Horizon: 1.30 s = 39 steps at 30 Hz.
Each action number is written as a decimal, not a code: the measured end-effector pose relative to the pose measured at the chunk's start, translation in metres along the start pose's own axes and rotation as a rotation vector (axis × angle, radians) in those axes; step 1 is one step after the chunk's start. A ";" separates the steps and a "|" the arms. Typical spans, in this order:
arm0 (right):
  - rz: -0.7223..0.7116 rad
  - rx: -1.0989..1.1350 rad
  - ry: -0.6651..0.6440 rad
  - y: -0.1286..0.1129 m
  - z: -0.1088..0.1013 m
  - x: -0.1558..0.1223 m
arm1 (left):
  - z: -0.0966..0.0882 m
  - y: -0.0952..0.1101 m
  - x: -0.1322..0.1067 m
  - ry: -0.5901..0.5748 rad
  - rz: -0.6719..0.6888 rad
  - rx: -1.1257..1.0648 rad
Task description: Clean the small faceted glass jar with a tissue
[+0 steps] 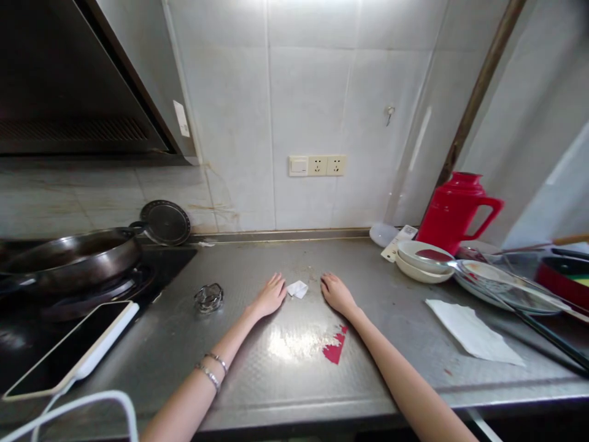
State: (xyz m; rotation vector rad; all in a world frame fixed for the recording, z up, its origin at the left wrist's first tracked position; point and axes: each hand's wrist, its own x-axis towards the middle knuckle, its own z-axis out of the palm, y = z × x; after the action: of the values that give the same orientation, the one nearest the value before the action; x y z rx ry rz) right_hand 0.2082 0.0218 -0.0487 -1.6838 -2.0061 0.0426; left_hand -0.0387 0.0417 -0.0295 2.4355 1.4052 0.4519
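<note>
Both of my hands lie palm down on the steel counter (257, 393). My left hand (270, 296) is flat with its fingers stretched out and holds nothing; two bracelets circle that wrist. Just right of its fingertips is a small crumpled white paper scrap (297, 289). My right hand (337, 294) rests flat on the other side of the scrap, apart from it, with nothing in it. Nearer to me, between my forearms, lies a torn red paper piece (335, 350) with a ragged left edge. A steel wool scrubber (209, 298) sits to the left of my left hand.
At left, a pan (73, 258) stands on the black stove, with a phone (69, 350) and white cable in front. At right are a red thermos flask (455, 212), stacked bowls (423, 270), plates with utensils, and a white paper sheet (473, 331). Wall sockets (317, 166) are ahead.
</note>
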 end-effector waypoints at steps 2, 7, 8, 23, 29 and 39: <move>0.005 0.001 -0.002 0.000 0.000 0.001 | 0.004 -0.001 0.000 0.000 -0.015 -0.001; 0.020 -0.005 -0.004 -0.002 -0.003 0.004 | 0.012 -0.005 0.003 0.007 -0.024 0.015; 0.020 -0.006 -0.005 -0.002 -0.004 0.005 | 0.012 -0.005 0.003 0.007 -0.022 0.019; -0.173 0.189 -0.029 -0.037 0.003 -0.001 | 0.010 0.013 -0.004 0.064 0.164 -0.098; -0.112 0.350 0.015 -0.046 0.009 -0.001 | 0.008 0.015 -0.002 0.168 0.121 -0.243; 0.065 0.928 -0.036 -0.056 0.005 0.002 | 0.003 0.030 -0.004 0.232 -0.114 -0.908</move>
State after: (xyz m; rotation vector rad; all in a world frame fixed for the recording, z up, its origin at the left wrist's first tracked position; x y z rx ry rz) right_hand 0.1550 0.0122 -0.0329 -1.1210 -1.5489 0.8816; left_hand -0.0155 0.0235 -0.0210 1.5922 1.0586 1.0856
